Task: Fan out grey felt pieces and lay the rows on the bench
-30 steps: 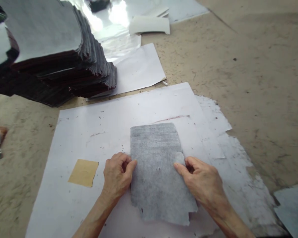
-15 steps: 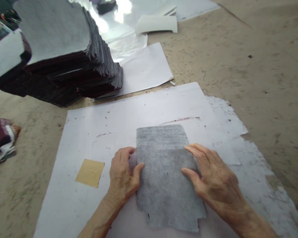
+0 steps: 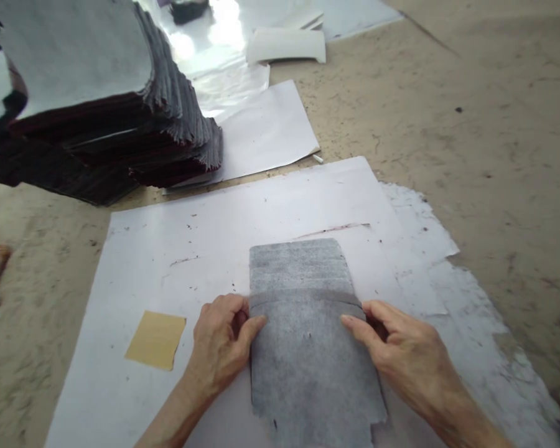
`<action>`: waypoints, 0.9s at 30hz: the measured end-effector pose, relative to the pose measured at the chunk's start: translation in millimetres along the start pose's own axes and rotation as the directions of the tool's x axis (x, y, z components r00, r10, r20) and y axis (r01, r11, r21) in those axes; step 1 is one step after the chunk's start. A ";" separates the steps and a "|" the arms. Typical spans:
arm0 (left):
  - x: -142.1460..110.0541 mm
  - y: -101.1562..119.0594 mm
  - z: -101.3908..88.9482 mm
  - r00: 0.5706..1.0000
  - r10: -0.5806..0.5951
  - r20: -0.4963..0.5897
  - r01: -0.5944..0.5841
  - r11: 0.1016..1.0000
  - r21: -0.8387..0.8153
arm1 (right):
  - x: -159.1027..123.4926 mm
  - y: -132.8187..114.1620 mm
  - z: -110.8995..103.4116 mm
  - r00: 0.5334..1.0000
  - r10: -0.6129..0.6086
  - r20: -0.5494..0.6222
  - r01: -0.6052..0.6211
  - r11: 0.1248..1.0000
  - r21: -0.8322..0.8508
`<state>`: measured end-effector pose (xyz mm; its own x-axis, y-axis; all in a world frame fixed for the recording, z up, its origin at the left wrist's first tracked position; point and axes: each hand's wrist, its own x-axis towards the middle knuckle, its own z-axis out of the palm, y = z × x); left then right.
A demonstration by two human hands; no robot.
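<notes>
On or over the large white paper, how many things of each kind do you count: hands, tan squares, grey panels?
Left hand and right hand: 2
Tan square: 1
Grey panel: 1, its layers not countable
Total: 4

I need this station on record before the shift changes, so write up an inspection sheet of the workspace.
Surface: tan work surface, marked and speckled; white sheet under the work, with a reddish streak.
Job's things: grey piece, a curved band across it, lower edge ragged and partly out of frame.
Clutter: yellow square on the white sheet, dark specks around.
Hands: left hand and right hand at opposite side edges of the grey piece, thumbs on top.
Cables: nothing seen.
Surroundings: stack of grey-topped dark pieces at upper left; curved white piece beyond.
</notes>
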<state>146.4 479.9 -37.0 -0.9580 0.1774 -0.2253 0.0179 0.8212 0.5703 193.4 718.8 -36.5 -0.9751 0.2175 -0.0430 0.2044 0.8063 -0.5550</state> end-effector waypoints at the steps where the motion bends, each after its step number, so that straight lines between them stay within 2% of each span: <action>1: -0.8 -0.3 0.3 1.000 -0.018 -0.017 0.018 1.000 -0.017 | -2.0 -1.4 0.7 0.998 0.063 0.009 -0.063 0.998 0.022; 3: -0.3 -0.2 0.0 0.998 -0.061 -0.020 0.060 0.997 -0.050 | -3.2 -3.8 1.6 0.986 0.162 0.040 -0.164 0.985 0.051; 5: 1.9 0.9 -1.3 0.994 -0.110 0.022 0.111 0.990 -0.085 | -1.8 -5.7 1.6 0.971 0.227 0.076 -0.232 0.971 0.065; 8: 5.3 3.5 -3.5 0.984 -0.157 0.081 0.165 0.981 -0.106 | 1.6 -8.5 0.6 0.950 0.291 0.113 -0.300 0.951 0.073; 11: 7.5 6.6 -4.3 0.982 -0.171 0.083 0.178 0.980 -0.085 | 3.3 -11.1 -0.8 0.935 0.331 0.126 -0.340 0.938 0.064; 23: 8.4 7.1 -1.6 0.989 -0.142 0.049 0.143 0.989 -0.031 | 0.2 -8.6 2.6 0.957 0.276 0.090 -0.283 0.955 0.084; 27: 5.4 5.6 1.7 0.995 -0.103 0.017 0.102 0.994 0.042 | -3.3 -9.4 5.6 0.975 0.220 0.027 -0.219 0.975 -0.022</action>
<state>141.8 486.4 -36.4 -0.9498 0.1007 -0.2961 -0.0683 0.8571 0.5107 194.2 707.4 -35.9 -0.9082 0.3748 -0.1863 0.4152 0.7508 -0.5137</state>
